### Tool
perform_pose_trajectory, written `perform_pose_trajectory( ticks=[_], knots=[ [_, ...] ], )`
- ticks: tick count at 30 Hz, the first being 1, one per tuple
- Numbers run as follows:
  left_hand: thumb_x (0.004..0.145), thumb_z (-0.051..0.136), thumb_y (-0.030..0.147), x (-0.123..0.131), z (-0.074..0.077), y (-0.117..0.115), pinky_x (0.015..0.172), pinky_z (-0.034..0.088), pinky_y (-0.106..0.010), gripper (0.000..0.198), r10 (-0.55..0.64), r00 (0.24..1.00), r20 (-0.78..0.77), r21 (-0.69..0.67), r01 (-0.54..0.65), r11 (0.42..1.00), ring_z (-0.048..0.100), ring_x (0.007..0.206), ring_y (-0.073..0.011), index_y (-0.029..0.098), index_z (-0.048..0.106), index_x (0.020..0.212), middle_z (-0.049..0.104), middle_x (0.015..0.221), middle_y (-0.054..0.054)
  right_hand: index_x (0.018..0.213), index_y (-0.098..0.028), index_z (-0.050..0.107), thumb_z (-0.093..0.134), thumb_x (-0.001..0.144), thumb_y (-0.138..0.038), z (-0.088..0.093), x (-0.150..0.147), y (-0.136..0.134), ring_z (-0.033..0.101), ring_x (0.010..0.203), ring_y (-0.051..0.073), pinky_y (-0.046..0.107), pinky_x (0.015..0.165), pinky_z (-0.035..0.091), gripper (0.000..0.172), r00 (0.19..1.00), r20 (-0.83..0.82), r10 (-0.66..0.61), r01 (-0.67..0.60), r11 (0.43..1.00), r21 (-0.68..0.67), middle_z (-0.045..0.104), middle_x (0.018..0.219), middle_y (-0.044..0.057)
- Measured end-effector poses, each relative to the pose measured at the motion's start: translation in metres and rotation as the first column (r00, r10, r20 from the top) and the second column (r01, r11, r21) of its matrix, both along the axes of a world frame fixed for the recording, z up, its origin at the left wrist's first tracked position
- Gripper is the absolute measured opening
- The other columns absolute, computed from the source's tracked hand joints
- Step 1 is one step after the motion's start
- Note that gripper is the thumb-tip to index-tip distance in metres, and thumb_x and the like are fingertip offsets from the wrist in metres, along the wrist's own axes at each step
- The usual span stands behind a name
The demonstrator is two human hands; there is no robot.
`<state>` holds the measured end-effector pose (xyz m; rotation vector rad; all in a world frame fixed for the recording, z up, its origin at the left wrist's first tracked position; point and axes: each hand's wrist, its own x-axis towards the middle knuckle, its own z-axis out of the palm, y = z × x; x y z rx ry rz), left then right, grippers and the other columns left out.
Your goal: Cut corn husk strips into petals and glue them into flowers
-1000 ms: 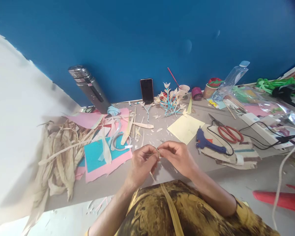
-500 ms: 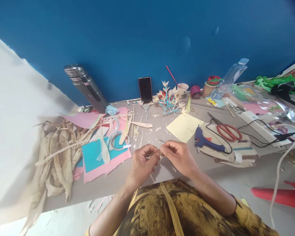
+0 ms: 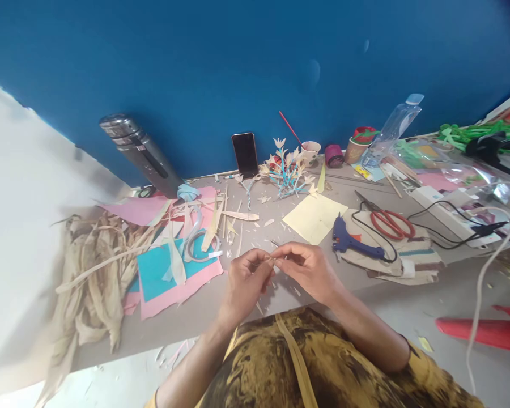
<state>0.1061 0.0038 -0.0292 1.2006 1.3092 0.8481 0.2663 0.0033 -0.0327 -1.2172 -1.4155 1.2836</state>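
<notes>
My left hand [image 3: 249, 279] and my right hand [image 3: 308, 269] meet fingertip to fingertip above the front of the table. Both are closed in a pinch on something small, mostly hidden by the fingers; a thin dark tip pokes out beyond them. Pale scraps lie on the tabletop around my hands. Ahead stands a bunch of small pale flowers on blue-wrapped stems [image 3: 287, 173]. To its left is a single forked blue-and-white stem [image 3: 249, 190] with pale blooms. A yellow paper sheet [image 3: 317, 215] lies just beyond my right hand.
At right, a blue glue gun [image 3: 357, 243] and red-handled scissors [image 3: 391, 224] rest on folded cloth, near a power strip [image 3: 448, 218]. At left are dried husks [image 3: 97, 272], blue paper [image 3: 155, 277] and a steel flask [image 3: 142, 153]. A phone [image 3: 245, 154] leans on the wall.
The view has shifted slightly, so the table items sit a little further left. My fingertips have moved closer together, still pinching the small piece.
</notes>
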Motion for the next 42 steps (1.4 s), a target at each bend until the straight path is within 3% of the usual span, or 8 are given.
perform_pose_trajectory(
  ticks=[3, 7, 14, 20, 25, 31, 35, 42],
  knots=[
    [0.081, 0.066, 0.033, -0.001, -0.002, 0.001, 0.043, 0.041, -0.021, 0.019, -0.009, 0.996, 0.094, -0.015, 0.010, 1.000, 0.048, 0.047, -0.0090, 0.017, 0.060, 0.072, 0.056, 0.059, 0.004, 0.093, -0.016, 0.074, 0.068, 0.082, -0.031, -0.003, 0.002, 0.000, 0.061, 0.064, 0.014, 0.025, 0.060, 0.045, 0.020, 0.995, -0.091, 0.038, -0.042, 0.998, -0.044, 0.071, 0.076, 0.004],
    [0.083, 0.065, 0.033, -0.002, -0.004, 0.002, 0.046, 0.043, -0.022, 0.018, -0.057, 0.984, 0.170, 0.024, 0.054, 0.998, 0.051, 0.050, -0.0093, 0.017, 0.062, 0.076, 0.060, 0.067, 0.002, 0.097, -0.016, 0.075, 0.063, 0.087, -0.033, -0.004, 0.005, 0.000, 0.049, 0.050, 0.009, 0.022, 0.047, 0.036, 0.024, 0.987, -0.151, 0.054, -0.071, 0.991, -0.110, 0.069, 0.072, 0.002],
    [0.081, 0.069, 0.030, -0.006, -0.002, 0.004, 0.057, 0.044, -0.023, 0.015, -0.084, 0.978, 0.189, 0.048, 0.076, 0.996, 0.052, 0.054, -0.0096, 0.016, 0.067, 0.076, 0.059, 0.059, 0.002, 0.093, -0.019, 0.078, 0.060, 0.085, -0.019, 0.001, 0.006, 0.001, 0.062, 0.073, 0.015, 0.025, 0.063, 0.045, 0.019, 0.992, 0.122, -0.031, -0.002, 0.965, 0.263, 0.070, 0.084, 0.006],
    [0.075, 0.072, 0.029, -0.010, 0.005, 0.004, 0.059, 0.045, -0.023, 0.015, -0.036, 0.991, 0.131, -0.027, 0.040, 0.999, 0.053, 0.055, -0.0100, 0.014, 0.070, 0.071, 0.063, 0.059, 0.001, 0.087, -0.020, 0.075, 0.059, 0.085, -0.016, 0.005, 0.006, 0.001, 0.057, 0.067, 0.014, 0.025, 0.059, 0.040, 0.017, 0.968, 0.251, 0.014, -0.091, 0.951, 0.296, 0.067, 0.079, 0.004],
    [0.073, 0.074, 0.031, -0.010, 0.008, 0.003, 0.058, 0.046, -0.023, 0.019, -0.026, 0.995, 0.101, -0.060, 0.033, 0.998, 0.055, 0.053, -0.0101, 0.015, 0.070, 0.066, 0.066, 0.060, -0.001, 0.078, -0.019, 0.064, 0.057, 0.083, -0.016, 0.012, 0.002, -0.001, 0.048, 0.057, 0.011, 0.022, 0.052, 0.036, 0.009, 0.956, 0.291, 0.047, -0.091, 0.986, 0.139, 0.059, 0.067, -0.002],
    [0.073, 0.073, 0.036, -0.010, 0.012, 0.002, 0.056, 0.046, -0.023, 0.023, 0.013, 0.997, 0.071, -0.114, -0.005, 0.993, 0.057, 0.052, -0.0105, 0.014, 0.069, 0.068, 0.068, 0.060, -0.002, 0.086, -0.019, 0.057, 0.057, 0.085, -0.030, 0.003, -0.003, 0.000, 0.036, 0.046, 0.009, 0.021, 0.045, 0.029, 0.011, 1.000, 0.024, -0.012, 0.015, 0.989, -0.146, 0.043, 0.053, -0.008],
    [0.072, 0.074, 0.035, -0.010, 0.013, 0.001, 0.054, 0.044, -0.023, 0.023, 0.029, 0.997, 0.066, -0.121, -0.020, 0.992, 0.055, 0.049, -0.0103, 0.014, 0.067, 0.066, 0.066, 0.058, -0.001, 0.087, -0.020, 0.056, 0.060, 0.083, -0.034, -0.003, -0.002, 0.003, 0.036, 0.045, 0.008, 0.021, 0.045, 0.028, 0.015, 0.993, -0.113, -0.036, 0.015, 0.982, -0.187, 0.043, 0.053, -0.009],
    [0.073, 0.070, 0.032, -0.010, 0.012, 0.000, 0.056, 0.043, -0.023, 0.017, -0.011, 0.998, 0.065, -0.054, 0.014, 0.998, 0.053, 0.052, -0.0100, 0.015, 0.068, 0.069, 0.065, 0.059, 0.000, 0.084, -0.018, 0.059, 0.063, 0.080, -0.033, -0.004, 0.000, 0.003, 0.038, 0.047, 0.008, 0.021, 0.045, 0.030, 0.015, 0.986, -0.152, -0.062, 0.034, 0.983, -0.180, 0.044, 0.055, -0.008]
  ],
)
